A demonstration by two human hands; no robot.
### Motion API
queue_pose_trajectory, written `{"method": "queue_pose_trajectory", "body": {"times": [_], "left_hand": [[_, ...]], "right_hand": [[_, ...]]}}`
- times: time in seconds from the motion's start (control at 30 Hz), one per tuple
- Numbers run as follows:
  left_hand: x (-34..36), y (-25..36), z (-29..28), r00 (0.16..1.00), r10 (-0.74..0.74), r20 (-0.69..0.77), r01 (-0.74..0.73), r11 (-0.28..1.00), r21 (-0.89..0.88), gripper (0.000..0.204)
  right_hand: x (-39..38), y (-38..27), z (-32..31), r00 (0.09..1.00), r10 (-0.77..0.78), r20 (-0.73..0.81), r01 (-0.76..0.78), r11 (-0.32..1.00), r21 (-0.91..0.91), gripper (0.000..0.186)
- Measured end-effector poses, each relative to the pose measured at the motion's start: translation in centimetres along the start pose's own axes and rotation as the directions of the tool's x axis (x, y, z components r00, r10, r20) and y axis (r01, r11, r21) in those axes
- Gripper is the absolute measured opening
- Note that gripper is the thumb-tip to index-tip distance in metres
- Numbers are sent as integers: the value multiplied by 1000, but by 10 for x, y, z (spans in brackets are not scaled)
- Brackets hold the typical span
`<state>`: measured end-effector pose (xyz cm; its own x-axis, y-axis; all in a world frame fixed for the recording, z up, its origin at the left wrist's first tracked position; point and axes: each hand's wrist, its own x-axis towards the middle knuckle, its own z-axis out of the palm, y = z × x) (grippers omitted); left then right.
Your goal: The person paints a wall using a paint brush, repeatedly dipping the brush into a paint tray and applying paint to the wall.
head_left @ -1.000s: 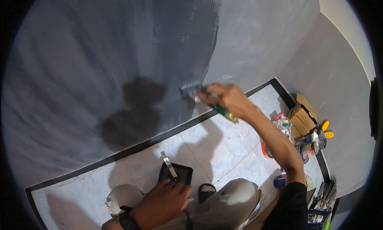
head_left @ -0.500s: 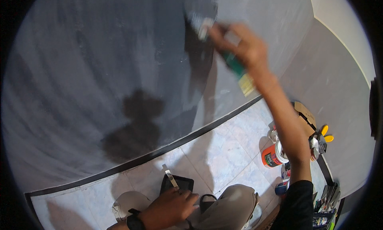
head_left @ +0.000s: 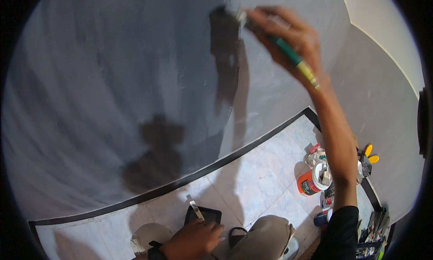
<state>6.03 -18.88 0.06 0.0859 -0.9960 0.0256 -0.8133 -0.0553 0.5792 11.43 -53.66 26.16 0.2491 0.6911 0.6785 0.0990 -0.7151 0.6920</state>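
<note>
My right hand (head_left: pixel 293 34) is raised to the wall, closed round a paintbrush with a green and yellow handle (head_left: pixel 291 54). Its pale head, blurred, is at the border between darker grey paint (head_left: pixel 135 57) and the lighter grey wall (head_left: pixel 279 93). Low in view, my left hand (head_left: pixel 194 239) is closed in front of a black tray (head_left: pixel 214 215). A flat, light-coloured strip (head_left: pixel 195 210) crosses the tray's rim and meets my left fingers. What those fingers grip is hidden.
An orange and white bucket (head_left: pixel 310 183) stands on the tiled floor (head_left: pixel 257 169) at right, beside a blue can (head_left: pixel 321 218). Yellow-handled tools (head_left: pixel 370 154) lie by the side wall. A dark skirting board (head_left: pixel 180 182) edges the wall. My knee (head_left: pixel 266 233) is in front.
My right hand and the paintbrush have moved up and to the right, the handle turning to show its narrow edge. My left hand stays by the tray; the whole view has shifted slightly.
</note>
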Motion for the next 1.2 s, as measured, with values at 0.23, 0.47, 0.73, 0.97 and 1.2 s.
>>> {"method": "queue_pose_trajectory", "body": {"times": [0.23, 0.47, 0.73, 0.97, 1.2], "left_hand": [[-4, -27, 36, 946, 185, -266, -158, 980, 119, 20], [-2, -33, 40, 949, 232, -216, -196, 965, 175, 16], [12, -7, 3, 1000, -6, -25, 4, 999, -54, 19], [2, -33, 26, 948, 298, -112, -247, 911, 330, 21], [5, -57, 41, 892, 438, -112, -382, 863, 330, 20]], "right_hand": [[-56, -38, 18, 972, 117, 206, -153, 974, 168, 38], [-77, -61, -4, 765, 51, 642, -494, 686, 534, 33], [48, 65, -22, 956, -21, -292, 10, 999, -39, 38], [-19, -26, 2, 932, 116, 342, -204, 951, 233, 39], [-15, -4, 4, 890, 86, 448, -282, 875, 392, 30]]}}
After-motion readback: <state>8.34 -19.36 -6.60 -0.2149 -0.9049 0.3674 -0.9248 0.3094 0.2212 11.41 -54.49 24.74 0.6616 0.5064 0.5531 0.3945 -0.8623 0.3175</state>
